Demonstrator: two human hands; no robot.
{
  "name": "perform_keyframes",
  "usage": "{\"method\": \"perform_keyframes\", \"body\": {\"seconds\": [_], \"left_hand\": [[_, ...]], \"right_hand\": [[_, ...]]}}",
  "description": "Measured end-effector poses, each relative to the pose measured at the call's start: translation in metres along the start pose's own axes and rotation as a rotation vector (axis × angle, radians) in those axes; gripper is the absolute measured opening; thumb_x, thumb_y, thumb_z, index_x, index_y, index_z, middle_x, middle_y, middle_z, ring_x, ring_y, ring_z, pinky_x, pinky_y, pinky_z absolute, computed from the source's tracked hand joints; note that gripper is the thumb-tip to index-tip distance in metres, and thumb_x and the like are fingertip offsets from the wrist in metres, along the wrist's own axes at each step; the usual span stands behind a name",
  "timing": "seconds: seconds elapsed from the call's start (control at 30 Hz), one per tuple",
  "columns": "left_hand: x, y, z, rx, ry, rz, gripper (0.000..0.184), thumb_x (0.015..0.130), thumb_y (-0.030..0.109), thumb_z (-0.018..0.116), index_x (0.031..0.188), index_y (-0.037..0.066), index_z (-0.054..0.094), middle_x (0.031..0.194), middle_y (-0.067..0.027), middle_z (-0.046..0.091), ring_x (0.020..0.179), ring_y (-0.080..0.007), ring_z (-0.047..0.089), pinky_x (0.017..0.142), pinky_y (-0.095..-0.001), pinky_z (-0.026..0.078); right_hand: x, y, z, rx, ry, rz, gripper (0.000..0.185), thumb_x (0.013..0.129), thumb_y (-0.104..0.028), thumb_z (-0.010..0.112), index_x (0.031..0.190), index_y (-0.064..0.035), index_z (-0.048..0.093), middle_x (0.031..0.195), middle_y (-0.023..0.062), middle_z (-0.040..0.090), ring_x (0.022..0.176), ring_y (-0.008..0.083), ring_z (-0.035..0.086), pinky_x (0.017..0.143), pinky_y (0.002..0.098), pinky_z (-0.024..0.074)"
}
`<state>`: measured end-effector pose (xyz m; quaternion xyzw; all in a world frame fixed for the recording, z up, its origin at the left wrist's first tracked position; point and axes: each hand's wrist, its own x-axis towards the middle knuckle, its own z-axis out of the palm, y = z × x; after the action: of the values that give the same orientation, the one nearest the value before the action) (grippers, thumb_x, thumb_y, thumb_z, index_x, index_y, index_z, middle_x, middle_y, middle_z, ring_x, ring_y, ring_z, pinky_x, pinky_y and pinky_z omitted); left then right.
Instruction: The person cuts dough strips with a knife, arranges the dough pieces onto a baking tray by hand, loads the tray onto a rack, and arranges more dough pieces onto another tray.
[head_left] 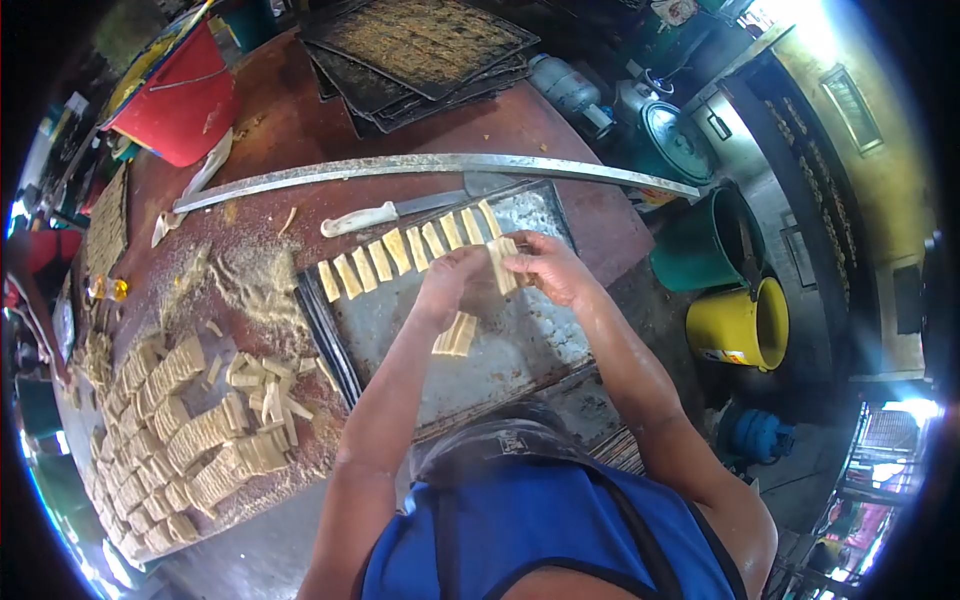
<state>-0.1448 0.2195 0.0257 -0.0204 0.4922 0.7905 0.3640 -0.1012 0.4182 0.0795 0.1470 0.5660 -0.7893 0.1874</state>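
A small stack of pale dough strips (pixel 503 266) is held over the tray by my right hand (pixel 550 268), thumb and fingers closed around it. Just left of the stack is my left hand (pixel 452 282), its fingers drawn together; what they pinch is hidden. Beneath both hands lies a dark-rimmed metal baking tray (pixel 410 355). Along its far side runs a slanting row of separate dough strips (pixel 397 252). Another small bunch of strips (pixel 456 335) rests on the tray between my forearms.
Many stacked dough strips (pixel 190 440) cover the table's left side, beside scattered flour (pixel 260 290). Beyond the tray lie a white-handled knife (pixel 360 219) and a long metal bar (pixel 430 164). Dark trays (pixel 420 45), a red bucket (pixel 180 100) and a yellow bucket (pixel 740 325) stand around.
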Motion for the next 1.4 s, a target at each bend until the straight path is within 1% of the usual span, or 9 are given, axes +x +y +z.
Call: {"method": "perform_keyframes", "body": {"seconds": [0.23,0.47,0.77,1.03,1.17,1.23,1.27,1.3,1.4], "left_hand": [[0.018,0.014,0.039,0.262,0.083,0.097,0.038,0.095,0.023,0.068,0.122,0.0,0.059,0.109,-0.008,0.067,0.095,-0.0155,0.066,0.083,-0.0324,0.056],[0.039,0.016,0.056,0.113,0.056,0.048,0.039,0.096,0.024,0.066,0.124,-0.001,0.056,0.106,-0.0065,0.067,0.091,-0.0142,0.065,0.081,-0.0303,0.053],[0.06,0.002,0.056,0.147,0.074,0.15,0.039,0.094,0.014,0.068,0.126,-0.004,0.055,0.112,-0.0114,0.066,0.097,-0.0174,0.066,0.082,-0.0317,0.058],[0.053,0.006,0.062,-0.053,-0.009,0.36,0.043,0.094,0.005,0.061,0.134,0.002,0.046,0.11,-0.0089,0.066,0.092,-0.0157,0.066,0.079,-0.0334,0.058],[0.06,0.015,0.06,-0.249,0.212,0.312,0.046,0.091,0.002,0.057,0.135,0.005,0.046,0.103,-0.0083,0.067,0.087,-0.0153,0.066,0.075,-0.0297,0.057],[0.073,0.022,0.042,0.102,0.277,0.325,0.041,0.09,0.004,0.059,0.13,0.005,0.052,0.101,-0.0077,0.068,0.086,-0.0141,0.066,0.074,-0.0287,0.056],[0.082,0.021,0.037,0.467,0.348,0.334,0.036,0.09,0.007,0.06,0.126,0.005,0.058,0.099,-0.0071,0.07,0.084,-0.0129,0.066,0.073,-0.0277,0.055],[0.087,0.022,0.044,0.453,0.342,0.334,0.036,0.09,0.007,0.06,0.126,0.005,0.058,0.099,-0.0071,0.07,0.084,-0.0129,0.066,0.073,-0.0277,0.055],[0.098,0.032,0.062,0.793,0.474,0.371,0.023,0.087,0.017,0.067,0.105,0.003,0.069,0.092,-0.0054,0.072,0.078,-0.0131,0.067,0.072,-0.0295,0.054]], "right_hand": [[0.003,-0.007,-0.014,-0.487,0.18,-0.317,0.041,0.084,-0.009,0.073,0.12,0.0039,0.061,0.109,0.01,0.066,0.096,0.0182,0.064,0.083,0.0343,0.0524],[0.022,-0.018,-0.05,0.048,0.023,-0.09,0.045,0.081,-0.011,0.076,0.119,0.0055,0.06,0.109,0.0097,0.065,0.094,0.0182,0.064,0.082,0.0324,0.0528],[0.034,-0.025,-0.065,-0.481,0.063,-0.377,0.05,0.074,-0.01,0.083,0.116,0.0033,0.061,0.102,0.0094,0.067,0.093,0.0148,0.064,0.082,0.0296,0.0525],[0.036,-0.029,-0.066,0.24,-0.143,-0.028,0.034,0.084,-0.002,0.071,0.116,-0.0023,0.059,0.105,0.0086,0.067,0.091,0.0183,0.068,0.08,0.0324,0.0566],[0.039,-0.025,-0.07,0.352,-0.051,-0.012,0.031,0.088,-0.001,0.067,0.117,-0.0035,0.059,0.104,0.0088,0.068,0.09,0.018,0.069,0.079,0.0321,0.0586],[0.047,-0.023,-0.074,0.258,0.077,-0.09,0.034,0.084,-0.007,0.073,0.115,-0.0008,0.06,0.099,0.0106,0.07,0.09,0.0207,0.07,0.078,0.0328,0.0579],[0.057,-0.022,-0.082,-0.182,0.177,-0.251,0.037,0.082,-0.01,0.076,0.114,-0.0002,0.06,0.1,0.0104,0.07,0.089,0.022,0.07,0.077,0.0348,0.0578],[0.063,-0.021,-0.085,-0.625,0.269,-0.401,0.039,0.08,-0.012,0.078,0.112,0.0003,0.061,0.101,0.0102,0.069,0.088,0.0233,0.071,0.075,0.0367,0.0577],[0.072,-0.031,-0.068,-0.882,0.393,-0.4,0.045,0.075,-0.019,0.08,0.112,0.0007,0.062,0.097,0.0173,0.071,0.09,0.0275,0.071,0.08,0.0394,0.0555]]}}
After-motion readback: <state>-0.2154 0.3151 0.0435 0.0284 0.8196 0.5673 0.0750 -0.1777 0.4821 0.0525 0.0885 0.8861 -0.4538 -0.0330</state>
